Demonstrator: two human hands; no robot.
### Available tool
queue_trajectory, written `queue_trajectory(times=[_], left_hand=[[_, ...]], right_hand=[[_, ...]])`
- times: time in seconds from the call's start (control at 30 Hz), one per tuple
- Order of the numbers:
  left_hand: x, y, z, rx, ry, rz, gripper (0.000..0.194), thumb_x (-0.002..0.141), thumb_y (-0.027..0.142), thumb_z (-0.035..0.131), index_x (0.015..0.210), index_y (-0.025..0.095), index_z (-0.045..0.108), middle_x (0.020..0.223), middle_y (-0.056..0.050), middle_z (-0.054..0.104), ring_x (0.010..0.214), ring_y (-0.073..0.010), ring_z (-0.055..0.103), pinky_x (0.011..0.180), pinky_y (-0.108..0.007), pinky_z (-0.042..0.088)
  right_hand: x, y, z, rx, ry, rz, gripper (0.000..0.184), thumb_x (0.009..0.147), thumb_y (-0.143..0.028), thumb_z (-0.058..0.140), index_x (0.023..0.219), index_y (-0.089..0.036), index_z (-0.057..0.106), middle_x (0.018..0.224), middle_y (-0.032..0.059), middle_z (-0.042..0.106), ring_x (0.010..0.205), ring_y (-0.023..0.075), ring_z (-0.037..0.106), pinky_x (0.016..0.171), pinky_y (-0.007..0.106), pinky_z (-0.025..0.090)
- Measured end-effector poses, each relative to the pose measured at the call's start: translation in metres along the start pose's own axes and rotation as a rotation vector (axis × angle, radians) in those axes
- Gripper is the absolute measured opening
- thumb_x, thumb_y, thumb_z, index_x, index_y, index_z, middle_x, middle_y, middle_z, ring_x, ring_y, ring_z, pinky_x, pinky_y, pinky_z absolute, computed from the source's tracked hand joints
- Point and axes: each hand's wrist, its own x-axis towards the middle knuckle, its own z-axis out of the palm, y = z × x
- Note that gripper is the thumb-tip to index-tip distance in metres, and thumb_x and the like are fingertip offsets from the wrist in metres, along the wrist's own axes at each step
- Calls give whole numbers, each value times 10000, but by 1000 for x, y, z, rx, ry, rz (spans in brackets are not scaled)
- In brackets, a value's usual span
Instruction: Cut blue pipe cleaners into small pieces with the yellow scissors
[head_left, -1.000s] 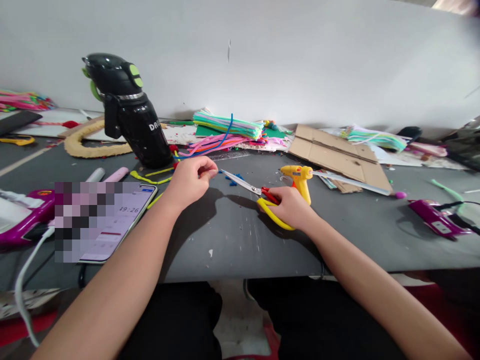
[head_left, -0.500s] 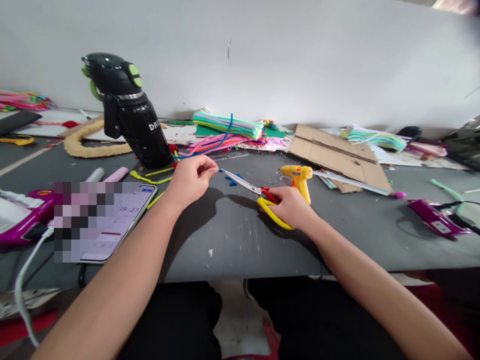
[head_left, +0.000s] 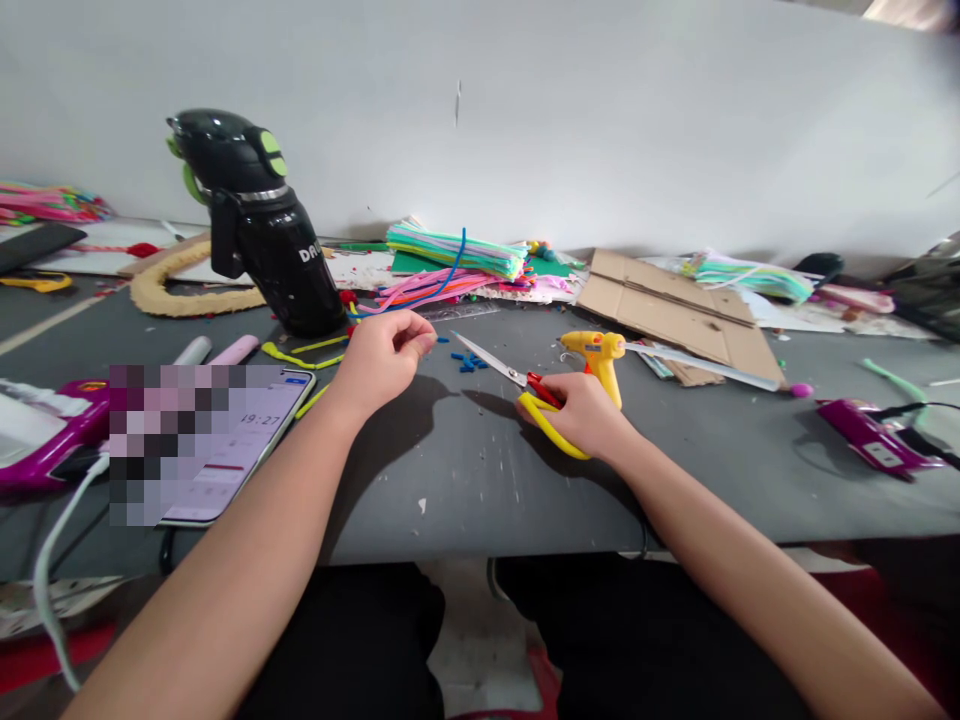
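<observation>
The right hand [head_left: 581,412] is wrapped round the handles of the scissors [head_left: 491,360], whose long axis slants away toward the left hand [head_left: 384,362], points just short of its fingertips. Left thumb and finger are together, apparently pinching the blue stem [head_left: 459,262], which arcs up beyond them; blue bits [head_left: 469,363] lie just rightward, nearer those fingertips.

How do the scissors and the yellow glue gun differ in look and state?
The scissors are gripped in the right hand; the glue gun rests on the table.
The scissors show slim metal blades and red and yellow handles; the glue gun has a chunky yellow body with a pale stick at its rear.
Both have yellow parts.
</observation>
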Motion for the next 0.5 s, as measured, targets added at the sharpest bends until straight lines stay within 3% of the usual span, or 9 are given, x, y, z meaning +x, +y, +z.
queue_trajectory(times=[0.5], left_hand=[[1, -4, 0, 11, -9, 17, 188, 801, 338, 603, 785, 159, 657, 663, -24, 626, 582, -126, 480, 575, -264, 396]], right_hand=[[-3, -3, -2, -21, -15, -24, 427, 737, -534, 661, 595, -198, 441, 555, -32, 457, 556, 99, 329, 532, 272, 222]])
